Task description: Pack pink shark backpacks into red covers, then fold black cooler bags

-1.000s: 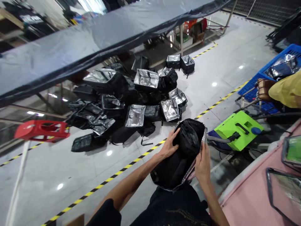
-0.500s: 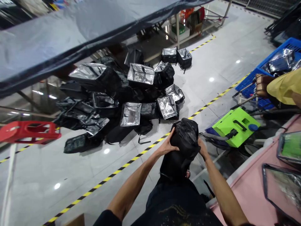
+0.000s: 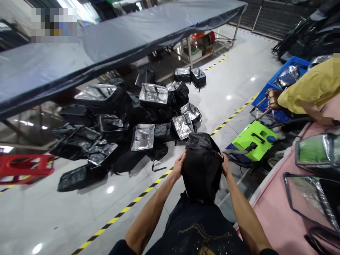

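Observation:
I hold a black fabric bag (image 3: 202, 166) upright in front of my chest, its dark outer side showing. My left hand (image 3: 178, 165) grips its left edge and my right hand (image 3: 225, 165) grips its right edge, fingers curled into the fabric. Beyond it, a pile of black bags with silver foil lining (image 3: 127, 120) lies on the glossy grey floor.
A long table under a dark plastic sheet (image 3: 111, 39) spans the back. A pink table (image 3: 281, 216) at right carries foil-lined pieces. A green machine (image 3: 253, 140), a blue crate (image 3: 284, 81), a person's yellow sleeve (image 3: 310, 88) and a red stool (image 3: 23, 168) stand around.
The bag, earlier open with its silver rim showing, is now closed up and raised between both hands. The view has tilted upward and shifted right.

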A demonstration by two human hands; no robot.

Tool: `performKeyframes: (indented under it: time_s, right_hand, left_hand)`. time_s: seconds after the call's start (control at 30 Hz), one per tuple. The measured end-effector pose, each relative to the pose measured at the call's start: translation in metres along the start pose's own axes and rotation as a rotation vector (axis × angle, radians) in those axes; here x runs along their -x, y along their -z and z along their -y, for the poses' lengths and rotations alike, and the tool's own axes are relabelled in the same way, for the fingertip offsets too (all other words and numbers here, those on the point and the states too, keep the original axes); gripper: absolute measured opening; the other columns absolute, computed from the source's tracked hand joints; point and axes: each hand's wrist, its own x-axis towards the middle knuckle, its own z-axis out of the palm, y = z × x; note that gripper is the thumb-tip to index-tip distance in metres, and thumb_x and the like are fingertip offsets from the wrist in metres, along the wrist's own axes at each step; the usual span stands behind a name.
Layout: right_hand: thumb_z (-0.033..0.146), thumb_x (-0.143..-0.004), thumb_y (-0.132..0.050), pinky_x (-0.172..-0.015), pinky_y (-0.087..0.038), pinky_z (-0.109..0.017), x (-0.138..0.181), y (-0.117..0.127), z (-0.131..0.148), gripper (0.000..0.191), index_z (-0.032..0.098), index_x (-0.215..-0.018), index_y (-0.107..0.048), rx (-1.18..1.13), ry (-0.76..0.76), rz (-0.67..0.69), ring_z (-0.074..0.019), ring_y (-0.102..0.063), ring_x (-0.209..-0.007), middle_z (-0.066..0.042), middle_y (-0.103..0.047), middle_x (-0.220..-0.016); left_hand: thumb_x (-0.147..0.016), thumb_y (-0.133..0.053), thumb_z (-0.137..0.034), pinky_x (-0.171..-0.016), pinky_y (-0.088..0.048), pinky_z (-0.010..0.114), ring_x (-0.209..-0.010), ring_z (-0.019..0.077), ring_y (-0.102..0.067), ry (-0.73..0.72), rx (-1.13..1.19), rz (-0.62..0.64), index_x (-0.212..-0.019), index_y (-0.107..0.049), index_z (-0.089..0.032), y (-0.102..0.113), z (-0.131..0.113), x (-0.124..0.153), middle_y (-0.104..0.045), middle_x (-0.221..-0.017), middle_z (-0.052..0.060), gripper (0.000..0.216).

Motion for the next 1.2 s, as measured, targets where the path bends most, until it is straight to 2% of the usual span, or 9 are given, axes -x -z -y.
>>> performKeyframes:
  time_s: [0.13,0.2,0.33,0.47,0.67,0.83,0.97,1.07,1.2]
  right_hand:
    - [0.074,-0.099,-0.042,-0.107,-0.051,-0.048,-0.001,0.066,0.028,0.073,0.015,-0.127,-0.074,-0.001,0.019,-0.24,-0.0344,-0.064,-0.114,-0.02,-0.074,-0.122]
    - [0.067,-0.1,-0.053,-0.111,-0.048,-0.05,0.013,0.095,0.056,0.064,0.017,-0.133,-0.073,0.066,0.174,-0.401,-0.035,-0.062,-0.119,-0.019,-0.073,-0.125]
    - [0.057,-0.102,-0.067,-0.119,-0.044,-0.049,0.045,0.097,0.107,0.059,0.02,-0.148,-0.068,0.197,0.459,-0.449,-0.0338,-0.059,-0.13,-0.018,-0.07,-0.136]
    - [0.053,-0.109,-0.055,-0.107,-0.051,-0.041,0.031,0.048,0.108,0.052,0.019,-0.144,-0.072,0.188,0.293,-0.215,-0.0314,-0.067,-0.123,-0.017,-0.076,-0.133]
    - [0.064,-0.111,-0.048,-0.083,-0.047,-0.033,-0.031,0.03,0.084,0.052,0.025,-0.117,-0.083,0.307,0.04,0.151,-0.0294,-0.073,-0.099,-0.014,-0.082,-0.111]
    - [0.059,-0.107,-0.049,-0.079,-0.045,-0.031,-0.024,0.046,0.081,0.05,0.023,-0.111,-0.083,0.233,0.082,0.074,-0.028,-0.071,-0.096,-0.012,-0.083,-0.106]
    - [0.062,-0.102,-0.052,-0.079,-0.047,-0.033,-0.008,0.073,0.105,0.049,0.022,-0.104,-0.081,0.136,0.213,-0.006,-0.0279,-0.069,-0.089,-0.009,-0.082,-0.097]
    - [0.062,-0.1,-0.06,-0.084,-0.05,-0.033,0.007,0.093,0.116,0.044,0.024,-0.111,-0.081,0.078,0.287,-0.044,-0.0268,-0.07,-0.092,-0.007,-0.083,-0.101]
    - [0.067,-0.097,-0.062,-0.094,-0.052,-0.037,0.021,0.082,0.081,0.053,0.022,-0.121,-0.079,-0.017,0.226,-0.07,-0.0297,-0.072,-0.105,-0.011,-0.084,-0.113]
  left_hand:
    - [-0.076,-0.09,-0.067,-0.096,-0.065,0.042,-0.1,0.0262,-0.079,-0.207,-0.173,-0.239,-0.126,-0.079,-0.015,-0.003,-0.073,0.029,-0.083,-0.104,0.011,0.073]
    - [-0.086,-0.084,-0.063,-0.095,-0.065,0.04,-0.098,0.0232,-0.079,-0.46,-0.157,-0.346,-0.124,-0.078,-0.017,-0.013,-0.12,0.066,-0.082,-0.108,0.009,0.06]
    - [-0.102,-0.074,-0.051,-0.115,-0.058,0.046,-0.122,0.0276,-0.075,-0.806,-0.544,-0.165,-0.132,-0.08,-0.027,-0.042,-0.171,0.128,-0.081,-0.128,0.008,0.038]
    - [-0.097,-0.078,-0.057,-0.135,-0.035,0.057,-0.153,0.0384,-0.057,-0.666,-1.005,-0.015,-0.155,-0.069,-0.032,-0.046,-0.127,0.105,-0.068,-0.159,0.012,0.063]
    - [-0.108,-0.058,-0.061,-0.138,-0.031,0.054,-0.167,0.0331,-0.042,-0.53,-0.934,0.18,-0.174,-0.044,-0.029,-0.008,-0.063,0.062,-0.048,-0.179,0.01,0.075]
    - [-0.107,-0.061,-0.061,-0.136,-0.036,0.053,-0.162,0.0348,-0.05,-0.469,-0.968,0.146,-0.171,-0.051,-0.026,-0.002,-0.062,0.067,-0.054,-0.174,0.012,0.074]
    - [-0.108,-0.057,-0.045,-0.135,-0.04,0.053,-0.161,0.0331,-0.051,-0.537,-1.018,0.212,-0.173,-0.047,-0.026,0.001,-0.065,0.063,-0.052,-0.175,0.011,0.068]
    - [-0.108,-0.056,-0.038,-0.135,-0.04,0.053,-0.159,0.0317,-0.054,-0.63,-0.992,0.118,-0.169,-0.053,-0.029,0.004,-0.06,0.07,-0.057,-0.171,0.009,0.062]
    - [-0.11,-0.057,-0.045,-0.132,-0.045,0.05,-0.152,0.0313,-0.061,-0.646,-0.822,-0.029,-0.152,-0.069,-0.032,-0.005,-0.038,0.077,-0.07,-0.158,0.006,0.047]
